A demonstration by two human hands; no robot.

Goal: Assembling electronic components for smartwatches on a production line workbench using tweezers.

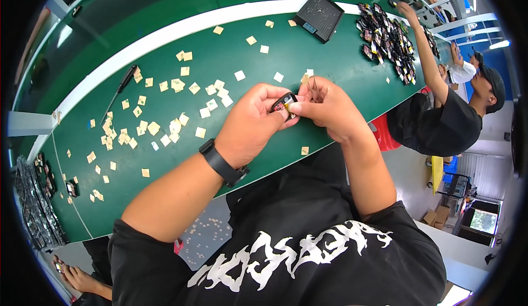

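My left hand point(254, 118) is closed around the edge of a small black electronic device point(282, 103), which shows a yellow patch and some red and pink inside. Against its right side presses the thumb of my right hand point(329, 108), with the other fingers curled in. Cream paper squares point(306, 77) show at the top of the right fingers; whether those fingers hold them or they lie behind, I cannot tell. Both hands are above the green table point(242, 157) near its front edge. Many more cream squares point(177, 85) lie scattered to the left.
A screwdriver point(126, 80) with a black handle lies at the left. At the back stands a black tray point(319, 17) with small bits. A heap of black devices point(386, 42) is at the far right, where another person point(440, 116) reaches over it. Dark strips point(36, 204) are piled far left.
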